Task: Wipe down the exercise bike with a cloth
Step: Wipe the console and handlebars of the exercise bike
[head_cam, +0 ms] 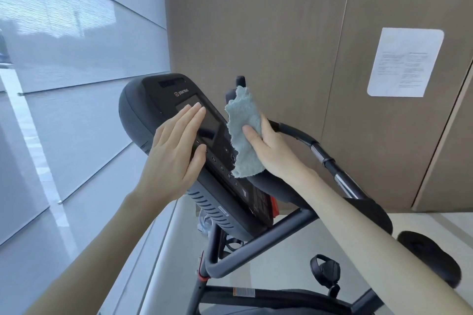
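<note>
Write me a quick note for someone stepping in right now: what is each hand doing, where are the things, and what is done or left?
Left hand: open, lying flat on the bike's console, fingers over the dark screen, seemingly steadying it.
Right hand: shut on the light blue cloth, holding it against the console's right side, near the handlebar.
Done: cannot tell how much has been wiped; no marks show either way.
Left: probably the screen and buttons under the left hand, then the handlebar, the frame below and the seat area, which the cloth is not touching now.
</note>
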Demonstrator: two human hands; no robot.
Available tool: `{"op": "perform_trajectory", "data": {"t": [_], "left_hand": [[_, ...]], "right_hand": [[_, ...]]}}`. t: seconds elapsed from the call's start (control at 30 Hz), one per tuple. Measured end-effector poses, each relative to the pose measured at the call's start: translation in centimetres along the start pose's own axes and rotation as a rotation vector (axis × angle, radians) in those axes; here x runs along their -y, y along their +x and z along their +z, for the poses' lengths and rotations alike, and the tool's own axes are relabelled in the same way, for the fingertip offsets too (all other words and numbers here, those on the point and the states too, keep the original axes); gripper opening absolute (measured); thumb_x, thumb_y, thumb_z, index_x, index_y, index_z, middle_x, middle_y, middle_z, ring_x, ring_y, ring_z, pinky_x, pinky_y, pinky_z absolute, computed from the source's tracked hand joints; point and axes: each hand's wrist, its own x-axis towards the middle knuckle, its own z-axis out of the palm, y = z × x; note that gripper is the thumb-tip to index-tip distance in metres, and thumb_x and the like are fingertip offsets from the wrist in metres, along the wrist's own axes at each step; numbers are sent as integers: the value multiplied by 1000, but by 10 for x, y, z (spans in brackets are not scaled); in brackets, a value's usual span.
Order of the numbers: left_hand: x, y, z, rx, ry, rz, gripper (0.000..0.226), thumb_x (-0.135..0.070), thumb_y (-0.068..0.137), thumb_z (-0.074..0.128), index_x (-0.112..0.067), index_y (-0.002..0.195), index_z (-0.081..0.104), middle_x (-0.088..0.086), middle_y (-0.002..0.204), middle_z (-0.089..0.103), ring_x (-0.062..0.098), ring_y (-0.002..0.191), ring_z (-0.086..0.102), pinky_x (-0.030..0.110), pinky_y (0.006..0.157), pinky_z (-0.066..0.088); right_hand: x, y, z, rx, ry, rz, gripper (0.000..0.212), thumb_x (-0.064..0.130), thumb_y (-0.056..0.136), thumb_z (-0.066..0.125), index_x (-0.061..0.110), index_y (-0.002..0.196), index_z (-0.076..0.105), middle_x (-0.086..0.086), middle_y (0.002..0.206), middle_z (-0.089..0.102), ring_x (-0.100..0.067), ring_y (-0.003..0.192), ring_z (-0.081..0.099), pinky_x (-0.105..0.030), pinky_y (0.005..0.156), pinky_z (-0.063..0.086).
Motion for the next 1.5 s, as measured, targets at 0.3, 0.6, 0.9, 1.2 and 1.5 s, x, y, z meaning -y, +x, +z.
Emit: {"op": "perform_trajectory", "data": {"t": [0.3,0.6,0.9,1.2,1.5], "left_hand": [[-16,8,23,72,-15,99,51,-23,95,33,-3,142,39,9,148,39,23,140,28,42,113,24],[-6,2,9,-20,-148,20,53,-18,91,30,-5,142,37,5,150,35,19,142,24,34,114,18],[4,-16,-1,-57,-179,-15,54,-16,89,32,-3,141,38,6,148,37,20,141,26,38,114,21],[-22,-20,27,14,-184,78,51,-13,88,35,-1,137,43,10,146,40,22,140,29,34,114,20],[-44,-15,49,47,-71,145,47,-14,90,40,2,134,47,13,144,43,27,137,33,37,113,22]], "right_hand": [[-23,-73,-35,192,-856,-2,46,48,97,33,32,140,26,15,88,41,-21,88,54,-20,59,34],[17,-42,-18,-183,-439,-94,44,41,98,38,38,141,26,4,136,44,-1,115,38,-23,91,28],[7,-33,54,-527,-1038,-151,75,51,93,43,2,146,23,-14,95,56,-21,68,61,-28,51,53],[-30,-91,8,-193,-1306,-356,70,36,82,69,5,139,41,-10,86,56,-24,72,55,-34,67,52],[-38,-103,-70,255,-717,153,58,35,92,57,44,141,28,19,113,46,-8,103,48,-28,85,40]]}}
